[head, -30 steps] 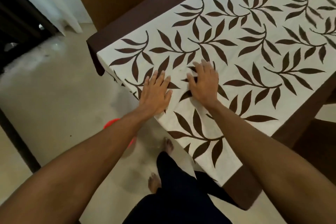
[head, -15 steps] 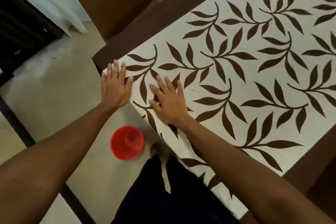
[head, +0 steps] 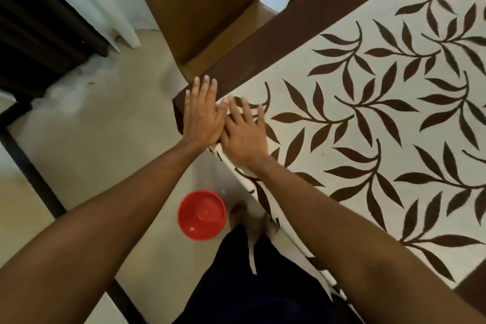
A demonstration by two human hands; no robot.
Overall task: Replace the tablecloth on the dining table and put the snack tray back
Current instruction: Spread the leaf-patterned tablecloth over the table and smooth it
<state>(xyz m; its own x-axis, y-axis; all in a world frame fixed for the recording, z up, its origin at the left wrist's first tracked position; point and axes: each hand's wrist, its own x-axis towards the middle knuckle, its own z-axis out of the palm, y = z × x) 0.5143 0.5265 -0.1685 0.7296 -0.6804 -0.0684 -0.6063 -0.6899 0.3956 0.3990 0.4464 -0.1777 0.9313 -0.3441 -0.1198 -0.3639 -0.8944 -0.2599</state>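
Red bowl (head: pixel 202 215) on floor (head: pixel 105 139), brown chair (head: pixel 194 8) against dining table (head: pixel 315 16), leaf-print tablecloth (head: pixel 368 139) spread on top, left hand (head: pixel 201 116) flat at table corner, right hand (head: pixel 243 134) flat beside it, pressing cloth corner

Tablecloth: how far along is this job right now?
Done: the tablecloth lies spread over the table, one edge hanging down the near side. In hand: left hand and right hand lie flat at its corner, apparently smoothing it. Left: the snack tray is not in view, so it is not yet back; a red bowl sits on the floor.
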